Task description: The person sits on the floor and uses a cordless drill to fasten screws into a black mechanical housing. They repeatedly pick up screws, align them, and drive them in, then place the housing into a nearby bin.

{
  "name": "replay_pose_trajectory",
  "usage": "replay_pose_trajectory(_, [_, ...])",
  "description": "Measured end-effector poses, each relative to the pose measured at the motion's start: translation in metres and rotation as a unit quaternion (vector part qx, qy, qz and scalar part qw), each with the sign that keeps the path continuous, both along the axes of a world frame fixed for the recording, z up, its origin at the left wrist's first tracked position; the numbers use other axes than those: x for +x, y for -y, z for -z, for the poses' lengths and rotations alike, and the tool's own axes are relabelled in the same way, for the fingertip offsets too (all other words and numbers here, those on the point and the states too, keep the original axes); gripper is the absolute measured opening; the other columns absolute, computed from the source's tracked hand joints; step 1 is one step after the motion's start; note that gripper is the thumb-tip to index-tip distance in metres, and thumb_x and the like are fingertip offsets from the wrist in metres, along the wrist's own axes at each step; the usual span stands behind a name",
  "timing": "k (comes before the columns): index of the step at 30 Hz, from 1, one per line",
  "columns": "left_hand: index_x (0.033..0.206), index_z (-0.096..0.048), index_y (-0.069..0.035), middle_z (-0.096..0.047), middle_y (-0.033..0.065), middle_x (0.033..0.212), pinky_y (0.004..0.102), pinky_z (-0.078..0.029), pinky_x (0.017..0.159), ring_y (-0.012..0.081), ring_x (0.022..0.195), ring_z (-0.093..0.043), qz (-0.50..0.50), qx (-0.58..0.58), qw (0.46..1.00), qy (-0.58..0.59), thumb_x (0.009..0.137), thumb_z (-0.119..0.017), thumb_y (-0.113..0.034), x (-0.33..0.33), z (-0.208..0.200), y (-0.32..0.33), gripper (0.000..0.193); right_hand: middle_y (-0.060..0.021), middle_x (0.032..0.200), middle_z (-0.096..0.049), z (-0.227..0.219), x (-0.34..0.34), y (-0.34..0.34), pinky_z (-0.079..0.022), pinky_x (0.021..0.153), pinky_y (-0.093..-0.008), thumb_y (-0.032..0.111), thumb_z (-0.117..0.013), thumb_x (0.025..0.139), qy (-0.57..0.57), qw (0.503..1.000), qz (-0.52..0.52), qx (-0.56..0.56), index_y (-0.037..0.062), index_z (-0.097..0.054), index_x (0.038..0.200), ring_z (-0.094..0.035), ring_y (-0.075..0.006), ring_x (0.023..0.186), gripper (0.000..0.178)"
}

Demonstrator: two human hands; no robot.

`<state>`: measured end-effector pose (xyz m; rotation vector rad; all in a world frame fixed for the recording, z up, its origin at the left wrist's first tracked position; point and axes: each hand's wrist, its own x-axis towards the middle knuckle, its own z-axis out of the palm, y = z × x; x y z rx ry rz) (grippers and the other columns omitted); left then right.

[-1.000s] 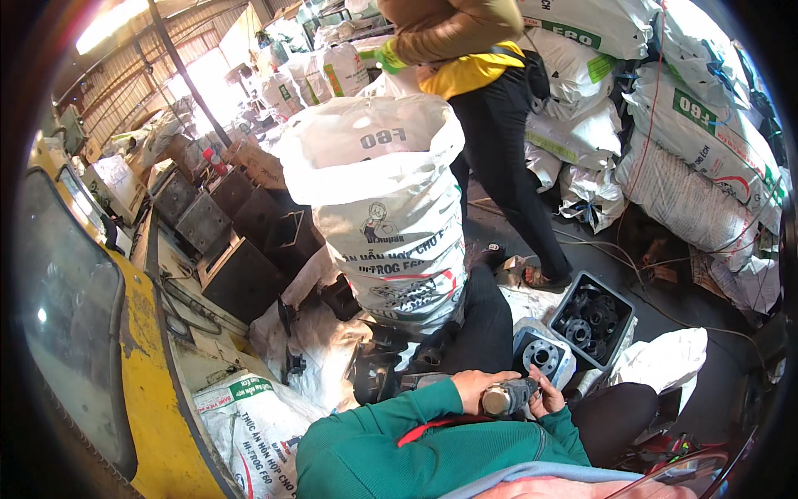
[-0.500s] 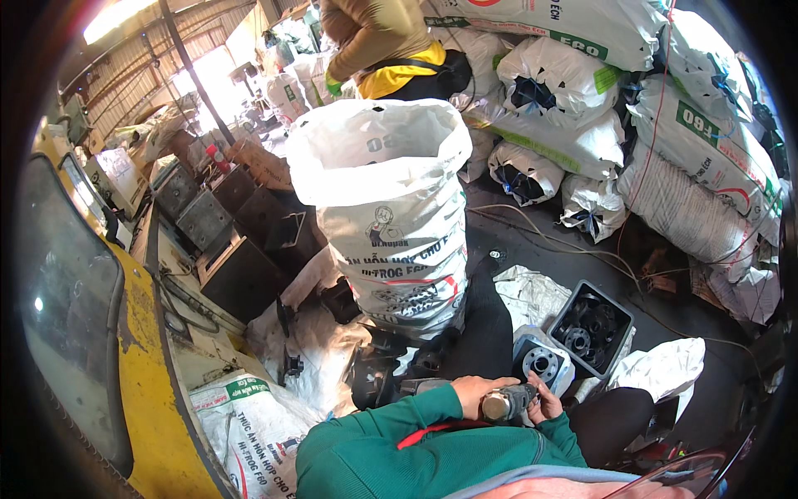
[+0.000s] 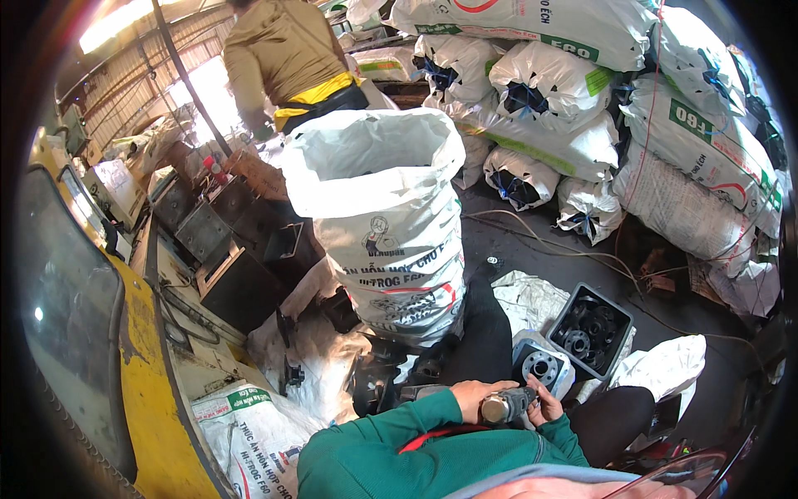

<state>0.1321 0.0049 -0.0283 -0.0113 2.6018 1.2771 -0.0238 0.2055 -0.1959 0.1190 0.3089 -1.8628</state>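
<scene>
Both hands meet low in the view, just above the green sleeves. The left hand (image 3: 472,394) is curled around one end of a short metal cylinder (image 3: 504,407), fingers closed over it. The right hand (image 3: 544,405) grips the other end, its fingers wrapped from the far side, so the cylinder lies crosswise between the two, its round pale end face turned toward the camera. It is held over the person's lap, above dark trousers.

Just beyond the right hand sits a grey housing (image 3: 541,367) with a round bore, on the floor. Next to it, a little further right, stands a black crate (image 3: 591,329) holding dark round parts. White sheeting (image 3: 665,366) lies crumpled beside the crate.

Straight ahead of the hands a tall white sack (image 3: 391,224) stands upright and open-mouthed, printed on its side. Left of it are dark metal boxes (image 3: 233,274) along a yellow machine (image 3: 141,399), with another printed sack (image 3: 249,432) lying at its foot. Behind the tall sack another person (image 3: 287,62) in a tan top stands with their back turned. Tied white sacks (image 3: 582,108) are stacked against the right side.
</scene>
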Motion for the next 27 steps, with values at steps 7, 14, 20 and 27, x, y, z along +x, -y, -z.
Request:
replay_pose_trajectory(7, [0.147,-0.026,-0.021,-0.067,0.0186,0.102,0.044,-0.053,0.078,0.0364,0.088,-0.067,0.006,-0.006,1.0,0.011,0.073,-0.075,-0.026,-0.0007,-0.0016,0.0007,0.089,-0.0094,0.117,-0.064,-0.0001,-0.001,-0.0008,-0.058,0.081,-0.0306,0.009,-0.055,0.093,-0.009,1.0,-0.011,-0.004,0.0013,-0.04,0.138,-0.066,-0.018,0.097,0.048])
replay_pose_trajectory(14, [0.147,-0.026,-0.021,-0.067,0.0195,0.102,0.044,-0.053,0.078,0.0368,0.088,-0.067,0.0,-0.006,1.0,0.008,0.073,-0.075,-0.026,0.0008,-0.0004,0.0006,0.089,-0.0091,0.12,-0.063,0.0032,-0.0002,0.0001,-0.058,0.082,-0.0303,0.01,-0.054,0.094,-0.009,1.0,0.002,0.021,0.003,-0.038,0.14,-0.066,-0.0182,0.098,0.049])
replay_pose_trajectory(20, [0.147,-0.027,-0.021,-0.067,0.0196,0.103,0.0442,-0.053,0.079,0.0373,0.088,-0.067,0.0,-0.005,1.0,-0.005,0.073,-0.076,-0.027,0.0028,-0.0022,0.0009,0.089,-0.0086,0.122,-0.062,0.0037,-0.0008,0.0006,-0.058,0.08,-0.0305,0.011,-0.053,0.095,-0.016,0.999,-0.025,-0.043,0.0031,-0.038,0.141,-0.066,-0.0171,0.1,0.049])
replay_pose_trajectory(27, [0.147,-0.027,-0.022,-0.068,0.0183,0.101,0.0442,-0.053,0.077,0.0367,0.088,-0.067,-0.01,-0.035,0.999,0.004,0.071,-0.077,-0.036,0.0015,-0.0034,0.0011,0.092,-0.009,0.122,-0.062,0.0003,0.0019,-0.0004,-0.059,0.08,-0.0309,0.01,-0.051,0.095,-0.023,0.999,-0.015,0.02,0.0026,-0.039,0.14,-0.067,-0.0163,0.096,0.047])
